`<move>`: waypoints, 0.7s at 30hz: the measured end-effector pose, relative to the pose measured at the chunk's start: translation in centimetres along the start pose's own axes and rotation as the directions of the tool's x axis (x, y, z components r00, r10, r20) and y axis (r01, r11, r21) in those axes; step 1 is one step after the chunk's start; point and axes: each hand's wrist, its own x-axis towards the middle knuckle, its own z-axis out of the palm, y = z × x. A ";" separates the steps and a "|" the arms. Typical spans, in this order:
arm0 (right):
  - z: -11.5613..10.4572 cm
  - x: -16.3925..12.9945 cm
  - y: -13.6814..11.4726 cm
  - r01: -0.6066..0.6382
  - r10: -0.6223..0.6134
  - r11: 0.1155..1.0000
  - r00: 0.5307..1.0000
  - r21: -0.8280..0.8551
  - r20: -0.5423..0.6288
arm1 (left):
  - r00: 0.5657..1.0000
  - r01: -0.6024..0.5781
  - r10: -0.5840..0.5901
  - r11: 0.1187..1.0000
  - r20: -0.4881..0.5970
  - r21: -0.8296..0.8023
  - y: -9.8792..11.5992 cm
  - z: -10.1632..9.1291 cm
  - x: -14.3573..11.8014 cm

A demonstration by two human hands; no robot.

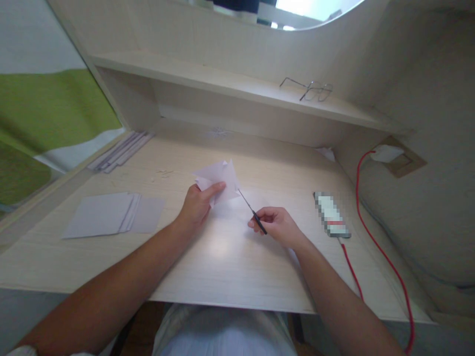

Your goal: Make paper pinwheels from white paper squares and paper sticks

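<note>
My left hand [200, 201] grips a folded piece of white paper [222, 179], with the thumb lying across its face and the pointed corners sticking up and out. In my right hand [277, 225] is a slim pair of scissors [256, 216] with a black handle, pinched by the fingers. The thin blade end reaches up and left to the paper's lower right corner; whether the blades are apart cannot be made out. Both hands are above the middle of the desk [208, 277].
A stack of white paper sheets [100, 215] lies at left, with paper strips [122, 151] behind it. Small scraps lie nearby. At right, a phone [331, 215] is plugged into a red cable [382, 257]. Eyeglasses [315, 90] rest on the shelf [222, 81].
</note>
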 end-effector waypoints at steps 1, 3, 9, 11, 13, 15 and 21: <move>0.0 0.0 0.0 0.001 -0.001 1.000 1.000 -0.005 -0.001 | 1.000 0.001 -0.001 1.000 -0.001 0.000 0.0 0.0 0.0; 0.0 0.0 0.0 0.003 -0.003 1.000 1.000 -0.016 -0.002 | 1.000 -0.003 0.003 1.000 -0.001 0.002 0.0 0.0 0.0; -0.2 0.1 0.4 -0.001 0.001 0.999 1.000 -0.045 -0.001 | 1.000 -0.015 0.015 1.000 -0.003 -0.003 0.0 0.0 0.1; -0.2 0.1 0.5 0.011 -0.011 0.998 1.000 -0.055 0.006 | 1.000 -0.017 0.017 1.000 -0.010 0.002 0.1 0.1 0.0; -0.2 0.1 0.5 0.016 -0.016 0.998 1.000 -0.060 0.006 | 1.000 -0.017 0.017 1.000 -0.017 0.009 0.1 0.2 0.0; -0.2 0.1 0.5 0.017 -0.017 0.998 1.000 -0.063 0.004 | 1.000 -0.016 0.016 1.000 -0.015 0.010 0.2 0.2 -0.1; -0.1 0.0 0.4 0.034 -0.033 0.998 0.999 -0.059 0.003 | 1.000 -0.018 0.018 1.000 -0.018 0.012 0.0 0.1 0.0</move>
